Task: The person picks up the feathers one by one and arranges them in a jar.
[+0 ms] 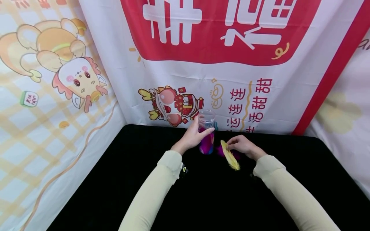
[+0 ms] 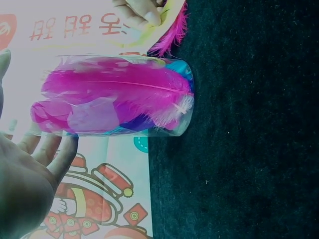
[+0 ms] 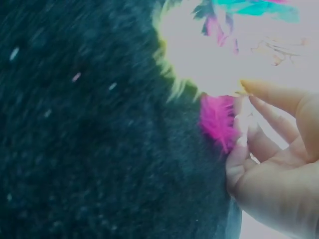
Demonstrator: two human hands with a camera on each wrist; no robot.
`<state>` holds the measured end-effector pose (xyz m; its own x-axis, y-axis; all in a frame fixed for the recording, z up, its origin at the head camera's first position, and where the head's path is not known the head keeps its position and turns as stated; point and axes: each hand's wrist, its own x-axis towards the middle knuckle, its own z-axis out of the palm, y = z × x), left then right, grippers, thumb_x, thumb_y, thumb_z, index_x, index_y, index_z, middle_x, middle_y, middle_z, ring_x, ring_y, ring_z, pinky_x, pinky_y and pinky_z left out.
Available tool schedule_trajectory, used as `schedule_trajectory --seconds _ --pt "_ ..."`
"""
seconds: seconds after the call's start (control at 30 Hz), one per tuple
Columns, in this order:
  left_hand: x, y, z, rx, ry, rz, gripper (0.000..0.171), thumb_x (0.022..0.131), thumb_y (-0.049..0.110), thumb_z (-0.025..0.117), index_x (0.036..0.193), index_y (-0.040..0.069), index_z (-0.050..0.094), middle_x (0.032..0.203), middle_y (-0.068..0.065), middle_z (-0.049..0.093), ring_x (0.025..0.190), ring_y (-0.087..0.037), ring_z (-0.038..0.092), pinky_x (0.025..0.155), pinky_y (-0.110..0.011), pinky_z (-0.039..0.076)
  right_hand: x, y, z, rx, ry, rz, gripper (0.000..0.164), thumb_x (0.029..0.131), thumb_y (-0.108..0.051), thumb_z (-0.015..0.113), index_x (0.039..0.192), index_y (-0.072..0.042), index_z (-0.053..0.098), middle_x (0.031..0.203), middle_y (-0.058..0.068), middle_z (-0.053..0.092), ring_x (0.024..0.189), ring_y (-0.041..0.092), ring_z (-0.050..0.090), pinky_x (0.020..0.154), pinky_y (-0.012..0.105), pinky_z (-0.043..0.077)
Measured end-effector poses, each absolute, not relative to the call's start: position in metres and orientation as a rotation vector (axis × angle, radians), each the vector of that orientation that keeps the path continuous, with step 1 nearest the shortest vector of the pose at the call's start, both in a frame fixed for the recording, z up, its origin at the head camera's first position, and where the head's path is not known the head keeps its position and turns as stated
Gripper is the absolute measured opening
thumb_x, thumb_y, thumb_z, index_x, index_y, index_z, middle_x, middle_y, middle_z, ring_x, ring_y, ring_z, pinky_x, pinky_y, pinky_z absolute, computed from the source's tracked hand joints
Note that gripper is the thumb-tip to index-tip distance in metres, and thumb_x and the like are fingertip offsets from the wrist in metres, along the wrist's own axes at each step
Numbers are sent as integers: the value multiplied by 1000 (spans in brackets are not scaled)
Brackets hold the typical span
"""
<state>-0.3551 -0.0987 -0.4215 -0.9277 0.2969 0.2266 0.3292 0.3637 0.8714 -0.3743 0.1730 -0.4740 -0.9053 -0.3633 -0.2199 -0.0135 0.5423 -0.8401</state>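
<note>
A clear cylindrical jar [image 1: 207,141] with pink, purple and blue feathers inside stands upright near the table's far edge. My left hand [image 1: 194,134] grips its side from the left, thumb across the front. In the left wrist view the feathers [image 2: 114,89] press against the jar's clear wall. Just right of the jar, my right hand [image 1: 242,145] pinches a yellow feather [image 1: 230,156] near one end, its fluffy end pointing down toward me. Behind it is a magenta feather [image 1: 220,150], partly hidden by the yellow one; its fluffy tip [image 3: 219,122] shows in the right wrist view.
A black cloth-covered table [image 1: 202,199] spreads out in front of me. A white and red printed cloth [image 1: 179,73] hangs right behind its far edge, and a checked cartoon cloth [image 1: 57,128] hangs along the left side.
</note>
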Motion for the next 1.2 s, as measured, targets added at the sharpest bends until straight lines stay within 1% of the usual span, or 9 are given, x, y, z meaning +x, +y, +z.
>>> schedule_trajectory --seconds 0.1,0.3,0.37,0.53,0.63,0.77,0.97,1.03,1.2 --pt "-354 -98 -423 -589 -2580 -1646 76 98 41 69 155 14 27 146 -14 47 134 -27 51 115 -47 39 -375 175 -475 -304 2412 -1324 23 97 -12 69 116 2 74 117 14 71 105 25 65 94 43 51" --pt "-353 -99 -423 -592 -2575 -1652 76 98 42 69 155 12 27 144 -12 48 133 -26 51 115 -46 38 -375 177 -473 -290 2431 -1345 25 101 -15 64 119 1 73 119 14 71 106 29 64 88 43 52" --pt "-354 -100 -423 -592 -2575 -1650 77 98 43 69 155 13 27 145 -13 48 133 -25 50 115 -46 38 -374 178 -471 -293 2432 -1369 26 102 -16 63 120 2 72 119 16 71 105 30 65 87 44 53" --pt "-355 -99 -422 -603 -2569 -1652 76 99 41 68 155 13 26 149 -16 45 134 -26 49 115 -48 37 -373 181 -469 -284 2424 -1439 29 101 -17 66 121 4 70 114 16 73 98 27 69 85 47 55" --pt "-354 -100 -423 -605 -2569 -1658 77 99 41 68 156 12 26 148 -15 45 134 -27 49 115 -48 37 -371 181 -466 -260 2414 -1479 30 99 -17 69 121 3 71 109 13 75 94 24 70 83 45 56" --pt "-353 -101 -424 -606 -2580 -1660 80 98 45 68 156 12 25 147 -14 46 134 -28 49 115 -48 38 -367 184 -457 -242 2421 -1508 31 98 -18 71 120 3 71 107 12 75 95 26 71 82 42 57" --pt "-353 -99 -420 -621 -2564 -1656 79 97 48 68 155 13 26 146 -16 46 134 -31 49 115 -48 38 -363 187 -438 -255 2451 -1543 33 98 -19 70 122 3 70 115 14 73 102 31 69 89 51 56" --pt "-353 -99 -420 -623 -2564 -1655 79 97 48 68 154 13 26 147 -18 46 135 -31 49 115 -48 38 -363 187 -433 -252 2451 -1560 32 98 -20 71 121 3 70 116 13 72 103 31 70 88 48 57" --pt "-354 -99 -420 -626 -2575 -1662 79 98 48 68 155 13 25 148 -19 45 136 -33 48 115 -49 37 -361 185 -418 -266 2457 -1591 30 98 -19 72 118 3 71 118 13 71 98 26 72 76 32 59"
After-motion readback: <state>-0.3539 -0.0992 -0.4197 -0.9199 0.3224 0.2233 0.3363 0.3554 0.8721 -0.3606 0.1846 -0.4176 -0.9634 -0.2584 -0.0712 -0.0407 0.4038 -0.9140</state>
